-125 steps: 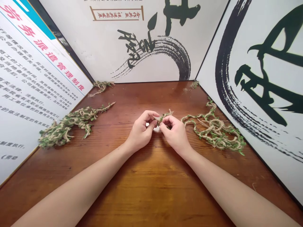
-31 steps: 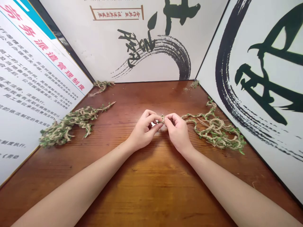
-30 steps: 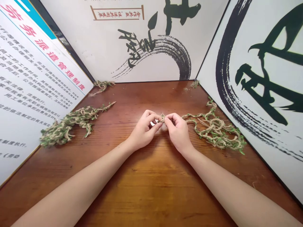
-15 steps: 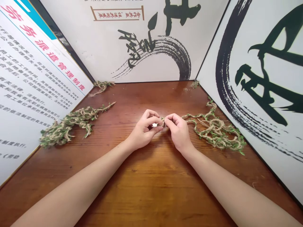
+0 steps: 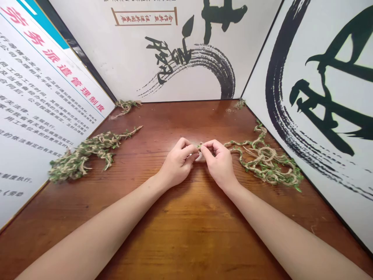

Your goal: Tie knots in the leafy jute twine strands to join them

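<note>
My left hand [image 5: 177, 163] and my right hand [image 5: 219, 161] meet at the middle of the wooden table [image 5: 180, 225], fingertips pinched together on the end of a jute vine with small green leaves [image 5: 199, 147]. The vine runs right from my right hand into a loose tangle [image 5: 268, 161]. A small white thing shows between my left fingers; I cannot make out what it is. Both hands are closed in a pinch.
A pile of cut leafy vine pieces [image 5: 84, 153] lies at the left. Small scraps sit in the far left corner [image 5: 126, 105] and far right corner [image 5: 239, 104]. Printed boards wall the table on the left [image 5: 37, 101], back [image 5: 180, 50] and right [image 5: 320, 97].
My hands have stayed in place. The fingers have drawn closer together on the vine end, and the short free end seen sticking up earlier is now tucked between them.
</note>
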A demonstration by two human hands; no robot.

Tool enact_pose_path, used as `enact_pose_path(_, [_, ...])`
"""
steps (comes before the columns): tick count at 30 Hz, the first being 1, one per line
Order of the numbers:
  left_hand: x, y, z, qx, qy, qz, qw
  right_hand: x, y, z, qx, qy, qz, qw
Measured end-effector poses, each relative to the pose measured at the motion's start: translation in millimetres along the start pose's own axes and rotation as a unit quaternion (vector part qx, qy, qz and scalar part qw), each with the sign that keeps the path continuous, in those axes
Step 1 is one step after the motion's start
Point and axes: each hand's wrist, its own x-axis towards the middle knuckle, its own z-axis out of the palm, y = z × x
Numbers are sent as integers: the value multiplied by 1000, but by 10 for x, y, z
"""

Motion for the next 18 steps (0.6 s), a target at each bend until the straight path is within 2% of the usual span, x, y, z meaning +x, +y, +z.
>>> enact_pose_path(6, [-9,-9,-7,23,-5,26,999,4,21,6,10,-26,-8,1000])
enact_pose_path(10, [-22,-2,4,35,20,28,999,6,29,2,7,-45,-19,999])
enact_pose_path(14, [-33,42,15,24,43,-1,999,-4,29,-2,-16,-47,-20,999])
enact_pose_path(18, [-11,83,1,-24,31,-65,997,-9,18,-5,-8,-57,-6,998])
